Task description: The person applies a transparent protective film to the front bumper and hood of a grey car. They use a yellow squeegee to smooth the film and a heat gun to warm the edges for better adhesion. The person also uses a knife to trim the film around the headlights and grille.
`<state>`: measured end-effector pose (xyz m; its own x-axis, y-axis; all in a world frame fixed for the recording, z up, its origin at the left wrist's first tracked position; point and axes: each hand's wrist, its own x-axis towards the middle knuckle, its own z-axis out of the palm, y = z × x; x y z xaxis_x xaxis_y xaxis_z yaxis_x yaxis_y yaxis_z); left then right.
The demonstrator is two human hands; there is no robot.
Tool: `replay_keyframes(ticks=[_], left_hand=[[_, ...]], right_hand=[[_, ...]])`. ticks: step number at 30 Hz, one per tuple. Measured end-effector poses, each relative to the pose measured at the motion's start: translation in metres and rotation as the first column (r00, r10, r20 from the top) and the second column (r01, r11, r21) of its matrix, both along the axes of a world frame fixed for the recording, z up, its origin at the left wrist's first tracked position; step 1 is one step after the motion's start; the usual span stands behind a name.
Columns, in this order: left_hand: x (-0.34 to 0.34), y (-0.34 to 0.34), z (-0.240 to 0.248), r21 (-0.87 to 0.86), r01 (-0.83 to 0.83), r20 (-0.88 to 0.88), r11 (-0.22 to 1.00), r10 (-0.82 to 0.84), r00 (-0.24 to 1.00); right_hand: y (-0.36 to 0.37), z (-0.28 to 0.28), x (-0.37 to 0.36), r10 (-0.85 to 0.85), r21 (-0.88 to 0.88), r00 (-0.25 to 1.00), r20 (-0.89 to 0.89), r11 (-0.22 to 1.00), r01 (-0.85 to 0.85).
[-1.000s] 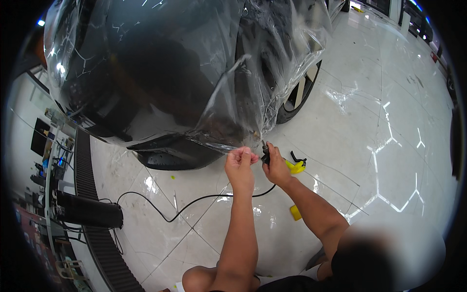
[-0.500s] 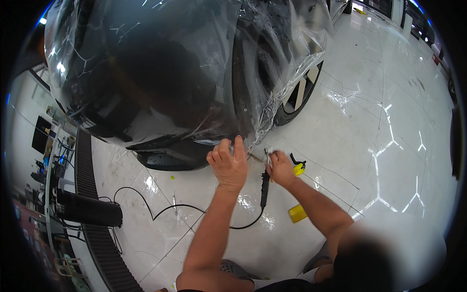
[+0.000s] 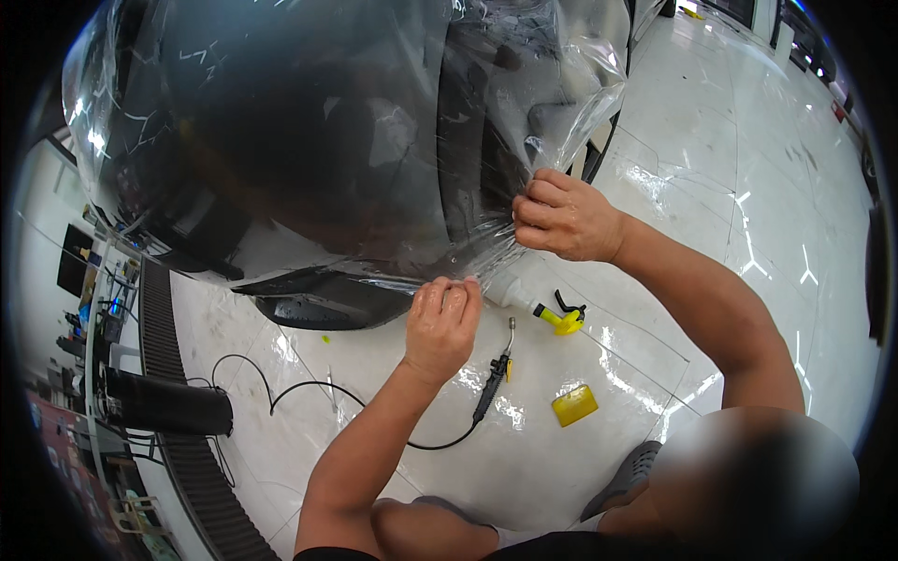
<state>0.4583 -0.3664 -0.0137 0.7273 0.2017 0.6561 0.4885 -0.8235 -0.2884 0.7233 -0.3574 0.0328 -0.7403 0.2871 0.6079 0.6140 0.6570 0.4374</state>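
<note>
Clear plastic film (image 3: 402,131) lies over the corner of a dark car body (image 3: 271,178), creased and stretched toward my hands. My right hand (image 3: 571,217) is closed on a bunched edge of the film beside the wheel (image 3: 597,150). Lower and to the left, my left hand (image 3: 440,327) pinches the film's lower edge with bent fingers. Below the hands, on the floor, rests a black wand-shaped tool (image 3: 491,388) with a metal nozzle and a hose. A spray bottle (image 3: 513,292) with a yellow head lies on its side close to my left fingertips.
A yellow flat block (image 3: 574,405) lies on the glossy tiled floor (image 3: 730,309). The tool's black hose (image 3: 309,383) curls left toward a dark cylinder (image 3: 168,402) by a ribbed dark strip (image 3: 178,374). Cluttered shelving stands at the far left.
My right hand has left the wand-shaped tool, now on the floor, and moved up to grip the film. The film beside the wheel is pulled tauter. My left hand has shifted slightly down.
</note>
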Motion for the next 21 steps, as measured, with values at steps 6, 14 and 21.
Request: replay_keyframes(ticks=[6,14,21], left_hand=[[0.002,0.020,0.003,-0.040,-0.008,-0.054,0.999,0.006,0.999],[-0.005,0.004,-0.004,-0.056,0.041,0.002,0.998,-0.041,0.999],[-0.005,0.010,-0.009,-0.075,0.009,0.015,0.997,-0.008,1.000]], right_hand=[[0.016,-0.003,-0.004,-0.132,-0.099,0.990,0.053,0.986,0.137],[0.003,-0.014,-0.008,-0.057,-0.034,0.998,0.025,0.998,0.058],[0.001,-0.024,-0.018,-0.003,0.079,1.000,-0.022,0.997,0.005]])
